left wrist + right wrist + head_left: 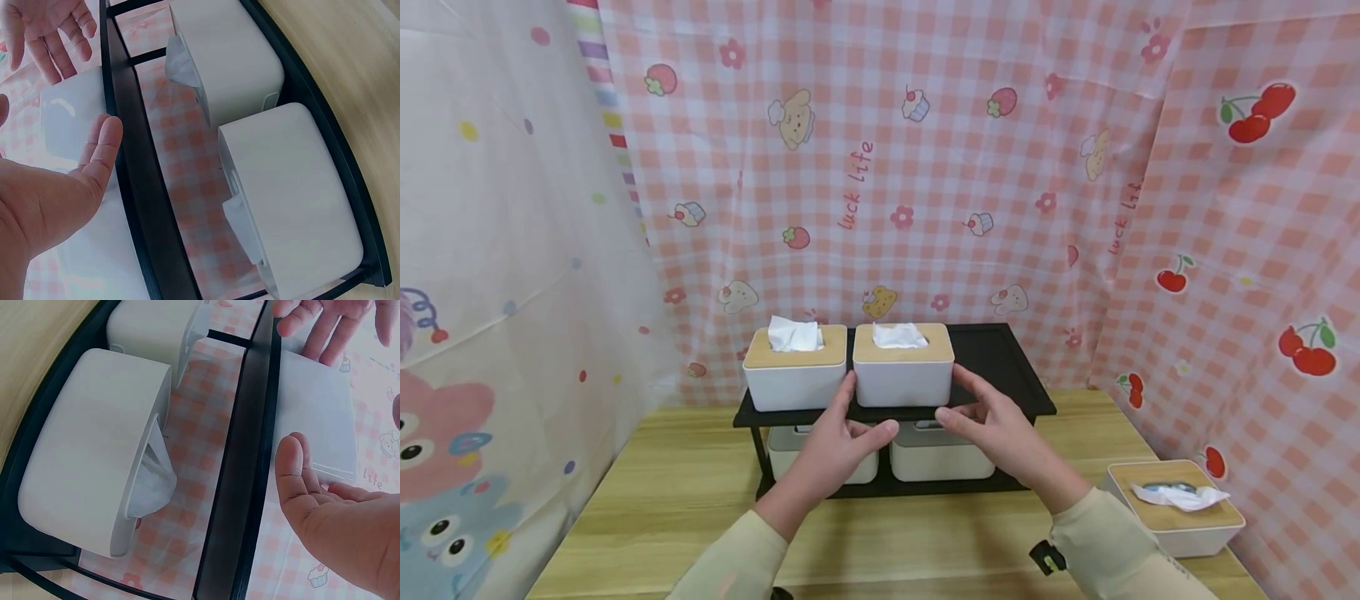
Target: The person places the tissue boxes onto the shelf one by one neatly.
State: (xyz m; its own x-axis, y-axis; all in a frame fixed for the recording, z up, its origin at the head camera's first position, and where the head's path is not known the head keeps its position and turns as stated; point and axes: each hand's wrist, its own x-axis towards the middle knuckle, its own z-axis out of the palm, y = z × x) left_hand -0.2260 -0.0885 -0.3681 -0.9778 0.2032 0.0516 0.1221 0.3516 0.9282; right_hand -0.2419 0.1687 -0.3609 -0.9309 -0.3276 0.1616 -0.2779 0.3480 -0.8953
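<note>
A white tissue box with a wood-coloured lid (902,385) sits on the upper tier of a black two-tier rack (996,358), a tissue poking from its slot. My left hand (835,446) is at its left front corner, fingers extended and thumb apart. At its right side, the straight fingertips of my right hand (996,421) lie right by the wall. Both palms face inward in the wrist views. Close on the left stands a matching tissue box (796,388). Two pale tissue boxes, a right one (943,463) and a left one (867,472), occupy the lower tier, partly hidden by my hands.
Another wood-lidded tissue box (1202,542) stands at the right on the wooden table (647,500), a crumpled tissue on top. Pink checked cloth (887,167) hangs behind the rack and along the right; a pale printed curtain (535,250) hangs at the left.
</note>
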